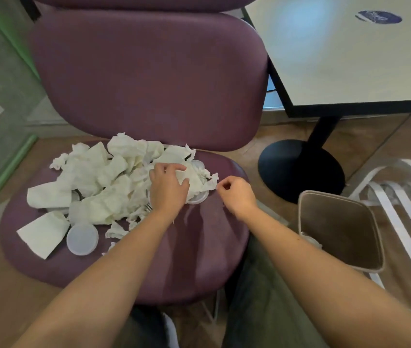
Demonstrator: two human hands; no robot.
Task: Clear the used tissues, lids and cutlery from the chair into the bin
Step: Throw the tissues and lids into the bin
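A heap of crumpled white tissues (104, 177) covers the left and middle of the purple chair seat (194, 247). Clear plastic lids lie among them; one round lid (82, 238) sits at the front left. Black cutlery tips (148, 207) poke out under the heap. My left hand (168, 185) grips a tissue at the heap's right side, over another lid (196, 198). My right hand (237, 194) hovers just right of it, fingers loosely curled, thumb and forefinger close to the tissue's edge, holding nothing I can see. The bin (337, 227) stands on the floor to the right.
A white table (350, 59) on a black pedestal base (299, 169) stands at the right back. A white slatted chair (405, 209) is beside the bin. The bin holds a little white waste at its bottom. A green-edged wall runs along the left.
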